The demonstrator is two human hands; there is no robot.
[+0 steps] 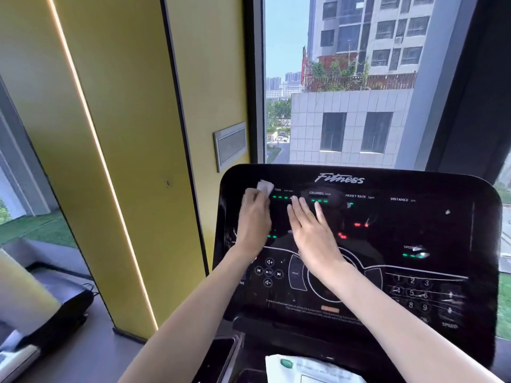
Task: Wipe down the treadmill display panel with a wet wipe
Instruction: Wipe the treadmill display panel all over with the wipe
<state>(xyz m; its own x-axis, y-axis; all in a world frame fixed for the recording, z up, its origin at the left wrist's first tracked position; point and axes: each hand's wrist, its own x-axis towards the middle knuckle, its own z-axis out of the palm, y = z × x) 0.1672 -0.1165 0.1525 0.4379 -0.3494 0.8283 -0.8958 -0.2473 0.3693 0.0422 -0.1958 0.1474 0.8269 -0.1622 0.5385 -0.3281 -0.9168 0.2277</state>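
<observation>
White and crumpled, a small wet wipe pokes out past the left hand, which holds it against the upper-left corner of the glossy black treadmill display panel. Blur hides whether those fingers curl. Just beside it, the right hand lies flat, fingers straight. A white wipe packet is cut off below.

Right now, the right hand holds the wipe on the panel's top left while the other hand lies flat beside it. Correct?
No. The head view shows the left hand holding the wipe on the panel, top left; the right hand lies flat beside it.
</observation>
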